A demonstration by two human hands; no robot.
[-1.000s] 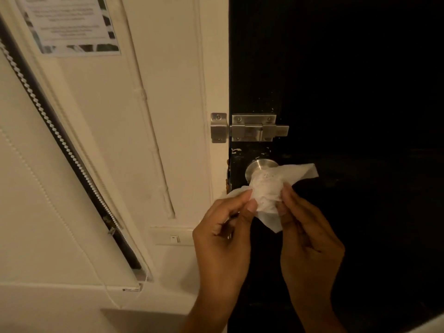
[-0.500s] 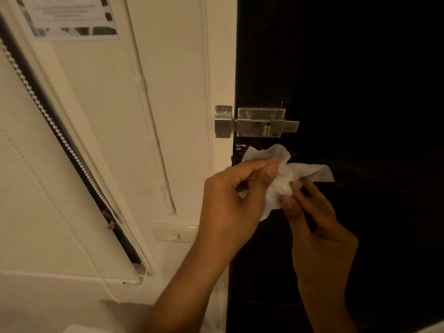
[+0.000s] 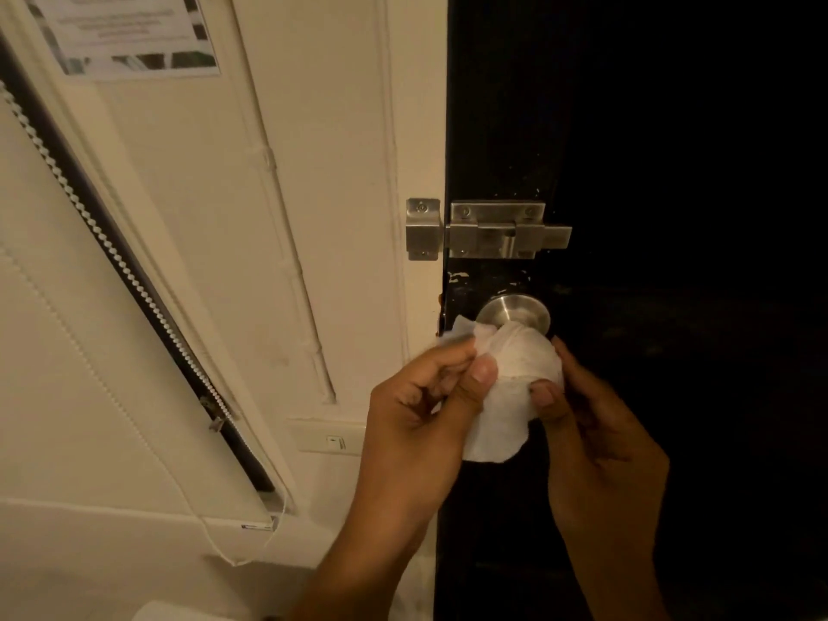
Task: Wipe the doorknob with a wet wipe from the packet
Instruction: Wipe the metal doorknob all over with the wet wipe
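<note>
From the head camera, the steel doorknob (image 3: 514,310) sits on the dark door (image 3: 649,172) a little right of centre, and only its upper, rounded back part shows bare; the front of it is wrapped in the white wet wipe (image 3: 515,374), which bunches over the knob and hangs in a loose flap toward 6 o'clock. The left hand (image 3: 421,423) comes up from 7 o'clock and pinches the wipe's left edge, its thumb pressed flat on the cloth and its fingers curled behind a corner that sticks out toward 10 o'clock of the knob. The right hand (image 3: 600,450) comes up from 5 o'clock and grips the wipe's right side, thumb tip on the front of the bundle, a fingertip showing at the bundle's right edge; the other fingers are hidden behind the cloth. Both hands are closed on the wipe, on either side of the knob. Directly at 12 o'clock of the knob, a metal slide bolt (image 3: 502,229) is fixed to the door, with its keeper plate (image 3: 423,229) just beside it on the cream frame (image 3: 416,105). A light switch (image 3: 334,437) lies on the wall at 9 o'clock of the left hand. A printed notice (image 3: 125,33) hangs at top left, and a beaded blind cord (image 3: 112,244) runs diagonally down the left side.
</note>
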